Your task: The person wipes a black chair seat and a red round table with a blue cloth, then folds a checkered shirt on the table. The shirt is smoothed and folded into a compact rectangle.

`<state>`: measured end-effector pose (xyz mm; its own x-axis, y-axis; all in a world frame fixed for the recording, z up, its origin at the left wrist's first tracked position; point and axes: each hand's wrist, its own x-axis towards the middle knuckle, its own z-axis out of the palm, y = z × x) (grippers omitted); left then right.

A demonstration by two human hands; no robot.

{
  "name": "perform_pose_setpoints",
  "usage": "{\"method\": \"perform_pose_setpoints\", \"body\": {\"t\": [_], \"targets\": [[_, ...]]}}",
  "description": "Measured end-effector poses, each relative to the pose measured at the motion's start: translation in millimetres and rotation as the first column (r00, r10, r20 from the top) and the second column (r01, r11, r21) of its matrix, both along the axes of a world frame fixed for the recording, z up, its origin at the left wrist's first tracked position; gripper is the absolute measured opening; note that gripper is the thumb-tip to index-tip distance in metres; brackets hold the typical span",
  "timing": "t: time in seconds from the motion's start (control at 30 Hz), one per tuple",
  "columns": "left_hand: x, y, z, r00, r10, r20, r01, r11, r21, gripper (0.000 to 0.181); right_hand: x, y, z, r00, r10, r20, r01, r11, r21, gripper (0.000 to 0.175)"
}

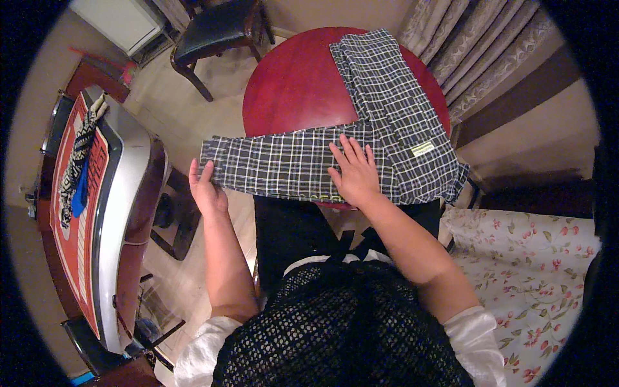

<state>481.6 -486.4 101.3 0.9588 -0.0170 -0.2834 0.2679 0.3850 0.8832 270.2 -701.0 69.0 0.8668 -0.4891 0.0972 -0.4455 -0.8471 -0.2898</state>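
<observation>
A black-and-white plaid garment [290,159], with one long section like a sleeve or leg, lies on a round red table [295,82]. That section stretches left past the table's edge. At its far left end my left hand [207,191] holds the cuff-like end between thumb and fingers. My right hand [357,174] rests flat on the fabric with fingers spread, where the long section meets the rest. The folded main part runs up the table's right side and bears a small pale label [423,149]. Lettering shows along the near edge, partly under my right wrist.
A dark-seated wooden chair [215,36] stands beyond the table. At left is a silver-edged table with a red top [104,193], bearing patterned and blue cloth [80,169]. Curtains [464,43] hang at right, above a floral-covered surface [527,271].
</observation>
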Motion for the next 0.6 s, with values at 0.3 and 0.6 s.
{"method": "perform_pose_setpoints", "body": {"t": [0.3,0.6], "targets": [[-87,-69,35,0.867,-0.319,0.382,0.282,0.947,0.151,0.049,8,0,19,0.836,-0.397,0.378,-0.155,0.491,0.857,0.041],[-141,-89,24,0.348,-0.829,0.438,0.427,0.556,0.713,0.042,-10,18,38,0.811,-0.579,-0.081,-0.236,-0.452,0.860,0.034]]}}
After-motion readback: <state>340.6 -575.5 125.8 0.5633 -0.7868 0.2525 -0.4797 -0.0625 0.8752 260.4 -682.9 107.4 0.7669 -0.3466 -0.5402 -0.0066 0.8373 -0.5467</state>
